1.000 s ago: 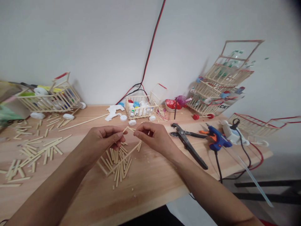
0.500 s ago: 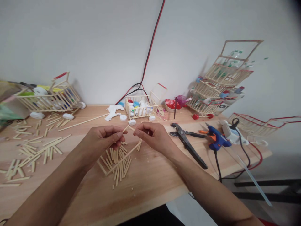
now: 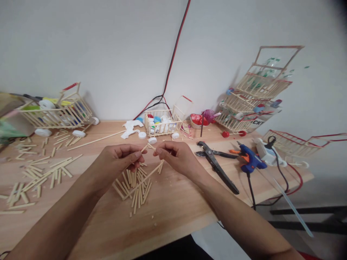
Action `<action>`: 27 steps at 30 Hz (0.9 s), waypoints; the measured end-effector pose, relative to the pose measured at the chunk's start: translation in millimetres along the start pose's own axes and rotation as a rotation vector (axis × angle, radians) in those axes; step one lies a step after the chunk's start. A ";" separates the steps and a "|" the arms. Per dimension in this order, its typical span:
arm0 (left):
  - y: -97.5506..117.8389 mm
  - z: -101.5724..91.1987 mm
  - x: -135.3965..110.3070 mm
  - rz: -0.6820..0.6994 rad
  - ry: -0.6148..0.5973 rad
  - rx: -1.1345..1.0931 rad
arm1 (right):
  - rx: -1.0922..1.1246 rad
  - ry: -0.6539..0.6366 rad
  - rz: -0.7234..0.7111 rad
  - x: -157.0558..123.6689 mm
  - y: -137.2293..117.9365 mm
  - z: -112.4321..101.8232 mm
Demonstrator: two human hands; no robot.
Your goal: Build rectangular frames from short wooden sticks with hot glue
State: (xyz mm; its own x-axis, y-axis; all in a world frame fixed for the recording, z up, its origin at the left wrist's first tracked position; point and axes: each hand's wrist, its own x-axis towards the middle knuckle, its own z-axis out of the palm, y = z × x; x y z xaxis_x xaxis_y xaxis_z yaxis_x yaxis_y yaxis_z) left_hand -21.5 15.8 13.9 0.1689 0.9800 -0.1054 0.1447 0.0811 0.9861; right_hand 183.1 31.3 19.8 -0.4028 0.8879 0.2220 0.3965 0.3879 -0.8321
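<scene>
Pale wall (image 3: 108, 54) backs a wooden table (image 3: 184, 213) in the head view. Right of the small slatted cart (image 3: 163, 125) lie pliers (image 3: 216, 165) and a blue glue gun (image 3: 251, 160). Nearer than the cart, left hand (image 3: 121, 159) and right hand (image 3: 175, 157) pinch a thin, angular stick frame (image 3: 142, 182) beside its far corner, above loose cut sticks (image 3: 135, 203).

black pliers (image 3: 217, 166) | red-stained bowl (image 3: 196, 124) | loaded white-wheeled cart (image 3: 164, 134) | red-and-black cable (image 3: 176, 45) against pale wall (image 3: 108, 54)
</scene>
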 end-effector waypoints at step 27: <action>5.3 2.8 -1.6 -0.005 0.013 0.003 | 0.019 -0.012 0.007 -1.1 3.0 2.3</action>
State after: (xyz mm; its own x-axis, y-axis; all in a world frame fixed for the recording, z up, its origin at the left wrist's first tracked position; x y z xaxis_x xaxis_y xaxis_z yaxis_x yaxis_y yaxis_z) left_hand -18.3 14.2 18.9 0.1556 0.9818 -0.1087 0.1481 0.0856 0.9853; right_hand 182.8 30.9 15.9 -0.4098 0.8877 0.2101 0.3839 0.3767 -0.8430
